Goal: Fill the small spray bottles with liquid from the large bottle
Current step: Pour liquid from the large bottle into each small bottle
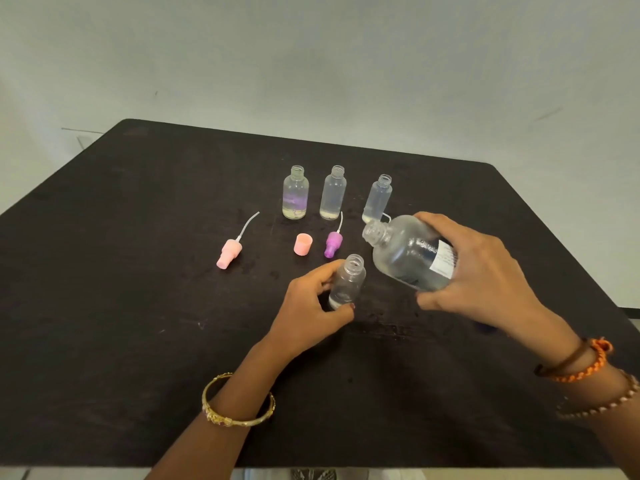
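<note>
My right hand [481, 271] grips the large clear bottle [408, 254], uncapped and tilted, its mouth pointing up-left above the table. My left hand [311, 306] holds a small open bottle [347, 280] upright on the table, just below and left of the large bottle's mouth; a little liquid lies at its bottom. Three more small open bottles stand in a row behind: the left one [295, 197], the middle one [333, 194] and the right one [378, 199], each with a shallow layer of liquid.
On the dark table [138, 306] lie a pink spray head [229, 252] with its tube, a pink cap [303, 244] and a purple spray head [333, 243] with its tube. A pale wall rises behind the table's far edge.
</note>
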